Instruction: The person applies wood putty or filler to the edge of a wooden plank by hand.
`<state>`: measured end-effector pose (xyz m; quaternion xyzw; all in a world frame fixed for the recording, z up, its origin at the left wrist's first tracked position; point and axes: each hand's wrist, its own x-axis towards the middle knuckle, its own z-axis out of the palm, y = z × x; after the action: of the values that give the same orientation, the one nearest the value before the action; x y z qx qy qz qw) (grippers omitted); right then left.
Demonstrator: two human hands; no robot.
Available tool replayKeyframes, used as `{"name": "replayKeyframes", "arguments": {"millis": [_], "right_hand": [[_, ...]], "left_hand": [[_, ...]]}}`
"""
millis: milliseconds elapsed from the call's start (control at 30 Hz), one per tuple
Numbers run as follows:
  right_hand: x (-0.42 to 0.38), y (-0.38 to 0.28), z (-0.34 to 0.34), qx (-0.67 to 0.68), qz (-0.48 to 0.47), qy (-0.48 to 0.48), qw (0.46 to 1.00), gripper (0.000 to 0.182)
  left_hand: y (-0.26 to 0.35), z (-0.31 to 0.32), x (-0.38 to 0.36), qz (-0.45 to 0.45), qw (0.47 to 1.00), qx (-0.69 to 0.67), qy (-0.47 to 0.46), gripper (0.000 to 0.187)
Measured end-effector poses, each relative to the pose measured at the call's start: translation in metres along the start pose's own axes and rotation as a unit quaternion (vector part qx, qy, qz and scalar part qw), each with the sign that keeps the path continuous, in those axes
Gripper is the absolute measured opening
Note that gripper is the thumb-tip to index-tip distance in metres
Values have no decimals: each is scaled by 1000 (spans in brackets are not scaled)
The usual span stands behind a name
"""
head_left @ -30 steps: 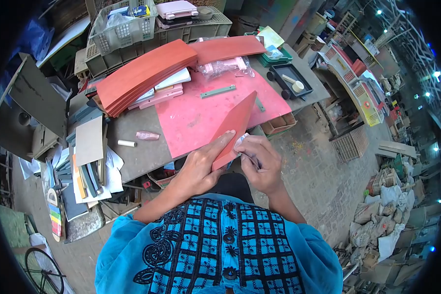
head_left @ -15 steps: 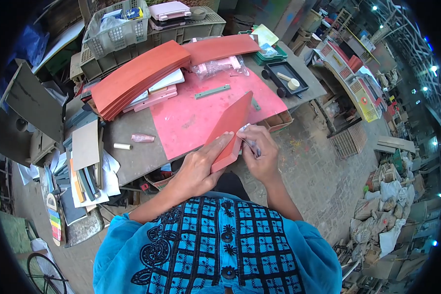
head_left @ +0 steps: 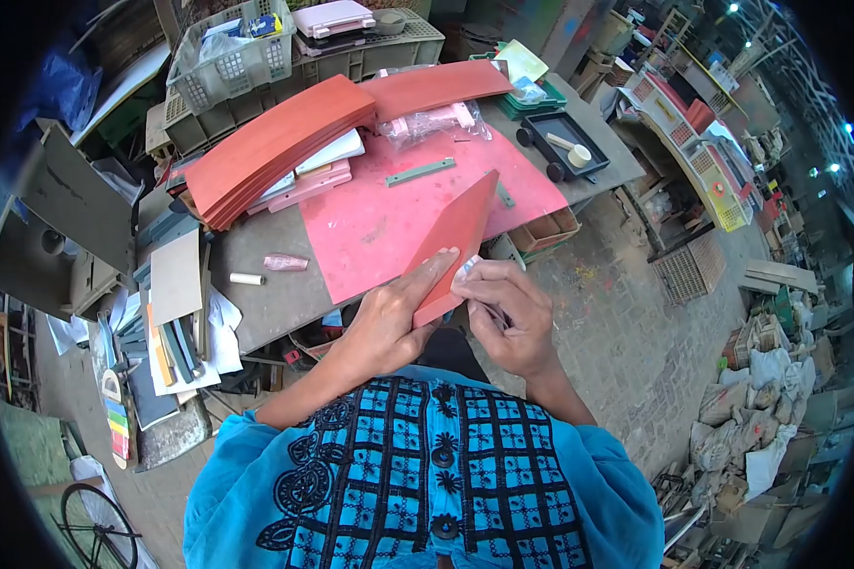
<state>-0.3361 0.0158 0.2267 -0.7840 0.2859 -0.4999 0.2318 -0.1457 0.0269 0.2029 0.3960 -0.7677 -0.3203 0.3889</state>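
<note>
At the table's near edge, the left hand [head_left: 389, 318] lies flat along a red board [head_left: 455, 242], fingers extended and pressing it up on edge over the pink mat [head_left: 380, 223]. The right hand [head_left: 512, 313] pinches a small pale scrap [head_left: 467, 268] against the board's lower corner. It looks like wiping or sticking along that edge; the next stroke would need the board kept steady. What the scrap is, and the board's far face, I cannot make out. A stack of red boards [head_left: 275, 147] lies beyond.
</note>
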Motion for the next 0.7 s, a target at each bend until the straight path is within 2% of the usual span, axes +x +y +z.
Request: {"name": "replayKeyframes", "arguments": {"millis": [100,200,300,367,400,533,633,667,700], "right_hand": [[0,-4,-2,-17,-8,0,1000,33],[0,-7,-7,-12,31,-11,999,33],[2,-11,-12,-18,-21,-17,999,31],[4,7,-8,-55,49,45,996,29],[4,13,-3,-9,97,69,993,28],[-5,7,0,-13,-6,49,999,31],[4,22,-2,-22,43,67,997,29],[-1,14,-7,-36,59,43,997,29],[0,8,-7,-35,-2,32,999,30]], "left_hand": [[0,0,1,-1,1000,2,1,76],[2,1,3,-9,1000,2,0,78],[2,2,5,-13,1000,6,7,79],[2,3,6,-12,1000,14,10,79],[4,4,6,-25,1000,8,4,79],[6,4,9,-37,999,4,9,77],[11,3,7,-44,999,-11,5,75],[12,2,10,-47,999,-17,5,75],[10,1,12,-35,999,-3,14,74]]}}
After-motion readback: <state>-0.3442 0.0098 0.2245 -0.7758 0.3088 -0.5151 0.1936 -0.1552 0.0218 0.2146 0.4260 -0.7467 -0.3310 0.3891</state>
